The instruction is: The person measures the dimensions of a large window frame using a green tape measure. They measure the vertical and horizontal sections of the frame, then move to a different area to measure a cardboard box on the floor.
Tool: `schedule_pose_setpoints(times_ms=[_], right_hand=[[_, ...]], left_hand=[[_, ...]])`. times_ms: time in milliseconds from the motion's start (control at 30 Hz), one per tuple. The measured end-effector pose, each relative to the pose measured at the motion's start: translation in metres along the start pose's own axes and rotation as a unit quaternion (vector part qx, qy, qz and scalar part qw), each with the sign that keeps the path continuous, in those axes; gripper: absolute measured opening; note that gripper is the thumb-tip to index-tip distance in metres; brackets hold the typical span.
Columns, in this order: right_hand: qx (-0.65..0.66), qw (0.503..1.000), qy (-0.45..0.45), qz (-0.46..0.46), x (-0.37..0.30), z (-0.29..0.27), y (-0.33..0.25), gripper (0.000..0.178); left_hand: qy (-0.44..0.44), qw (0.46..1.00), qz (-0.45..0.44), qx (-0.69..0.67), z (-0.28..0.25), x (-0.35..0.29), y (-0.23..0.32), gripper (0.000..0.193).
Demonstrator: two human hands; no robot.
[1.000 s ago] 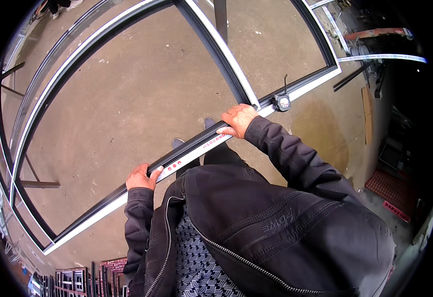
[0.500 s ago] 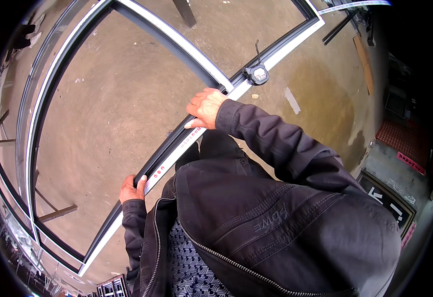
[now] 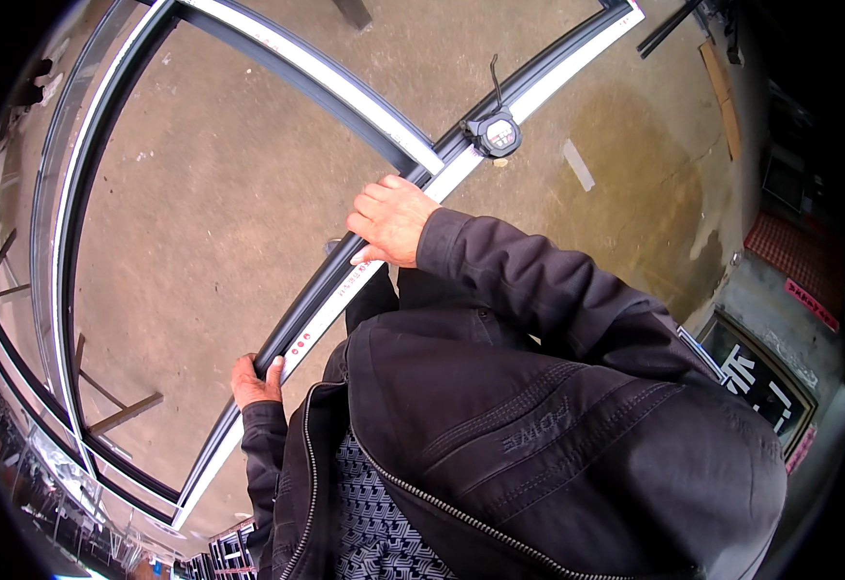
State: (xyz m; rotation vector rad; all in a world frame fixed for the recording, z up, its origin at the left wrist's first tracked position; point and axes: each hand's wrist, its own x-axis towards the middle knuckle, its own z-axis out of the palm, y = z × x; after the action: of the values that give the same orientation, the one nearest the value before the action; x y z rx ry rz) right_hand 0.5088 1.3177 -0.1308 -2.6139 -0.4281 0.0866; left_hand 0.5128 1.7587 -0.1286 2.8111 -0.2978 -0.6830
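A large window frame (image 3: 292, 311) of dark profile, with a white printed film along its faces, stretches diagonally in front of me. My left hand (image 3: 256, 380) is wrapped round its near rail at the lower left, thumb on top. Farther up the same rail, my right hand (image 3: 393, 220) is closed over it, just below where a crossbar (image 3: 335, 87) joins. Beyond that joint rests a black tape measure (image 3: 497, 135) with a thin dark strap, on the rail and apart from my hand. The undersides of both grips are hidden.
Another long frame (image 3: 45, 193) stands along the left, with dark metal supports (image 3: 128, 413) beneath. A pale strip (image 3: 579, 164) lies on the stained concrete floor (image 3: 635, 193). At right are a red mat (image 3: 799, 251) and a dark sign (image 3: 756, 372) with white lettering.
The frame has shifted slightly leftward in view, with the tape measure on it. Both hands keep their hold on the near rail; my right hand appears a little lower and farther left.
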Motion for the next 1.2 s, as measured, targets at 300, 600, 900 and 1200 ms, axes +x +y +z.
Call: schedule_pose_setpoints(times_ms=[300, 600, 900, 1200], right_hand=[[0.013, 1.0, 0.007, -0.005, -0.003, 0.002, 0.004, 0.045], [0.033, 0.999, 0.001, -0.017, -0.002, 0.001, 0.008, 0.045], [-0.008, 0.999, -0.034, -0.01, 0.015, -0.012, -0.005, 0.046], [-0.031, 0.997, -0.048, -0.042, 0.044, -0.015, -0.002, 0.039]], left_hand=[[0.02, 0.999, 0.026, 0.0, 0.003, -0.003, -0.002, 0.053], [0.019, 0.999, 0.04, 0.001, 0.001, -0.006, -0.003, 0.054], [-0.03, 0.998, -0.003, 0.061, -0.012, 0.003, 0.018, 0.056], [-0.028, 0.998, -0.02, 0.046, -0.022, 0.012, 0.013, 0.06]])
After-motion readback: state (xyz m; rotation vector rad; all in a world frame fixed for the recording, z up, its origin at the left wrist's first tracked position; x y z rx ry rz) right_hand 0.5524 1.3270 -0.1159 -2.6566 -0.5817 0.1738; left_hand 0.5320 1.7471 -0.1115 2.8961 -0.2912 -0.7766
